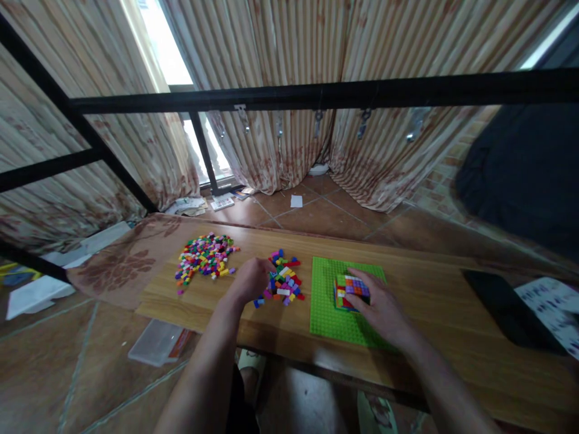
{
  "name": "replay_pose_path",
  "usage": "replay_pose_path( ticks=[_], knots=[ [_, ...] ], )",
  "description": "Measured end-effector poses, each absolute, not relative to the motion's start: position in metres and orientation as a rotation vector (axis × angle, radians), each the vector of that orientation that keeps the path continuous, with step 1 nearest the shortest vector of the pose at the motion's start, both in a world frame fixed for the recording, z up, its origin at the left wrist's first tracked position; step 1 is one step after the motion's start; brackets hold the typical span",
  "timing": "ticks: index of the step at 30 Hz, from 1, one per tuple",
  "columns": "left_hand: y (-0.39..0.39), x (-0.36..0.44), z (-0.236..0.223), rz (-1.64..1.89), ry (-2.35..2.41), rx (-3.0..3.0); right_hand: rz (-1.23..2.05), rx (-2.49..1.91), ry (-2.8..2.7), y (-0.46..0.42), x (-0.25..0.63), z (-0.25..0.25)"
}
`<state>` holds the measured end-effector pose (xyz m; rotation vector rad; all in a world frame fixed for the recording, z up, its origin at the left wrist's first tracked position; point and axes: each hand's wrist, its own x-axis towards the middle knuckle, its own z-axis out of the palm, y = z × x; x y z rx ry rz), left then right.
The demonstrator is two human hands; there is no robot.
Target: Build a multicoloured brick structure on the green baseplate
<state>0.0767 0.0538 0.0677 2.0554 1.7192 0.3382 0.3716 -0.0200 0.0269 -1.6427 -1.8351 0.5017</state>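
Observation:
My right hand [380,304] has its thumb and fingers around a small multicoloured brick build [346,294] on a green baseplate [323,313]. Orange, purple, red and yellow bricks show in the build; my fingers cover part of its right side. At the left edge of a smaller pile of loose toy bricks [286,283] is my left hand [254,280]. Its fingers are curled toward the pile, and what they pinch, if anything, is hidden.
A larger heap of small bricks [205,259] lies to the left on the wooden table [434,301]. A black flat item [493,301] and a printed sheet [549,307] are at the right. A clear plastic box [154,342] sits on the floor; a black metal rail [280,98] crosses beyond.

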Motion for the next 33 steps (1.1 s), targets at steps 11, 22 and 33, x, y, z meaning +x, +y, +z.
replay_pose_path(
  ticks=[11,22,33],
  knots=[
    [0.051,0.060,0.074,0.224,1.715,2.067,0.561,-1.623,-1.856,-0.021,0.377,0.030],
    [0.046,0.054,0.067,0.060,1.706,2.226,0.536,-1.676,-1.869,-0.019,0.376,0.030],
    [0.048,0.058,0.063,0.131,1.778,2.219,0.535,-1.682,-1.855,-0.019,0.375,0.033]
  ],
)
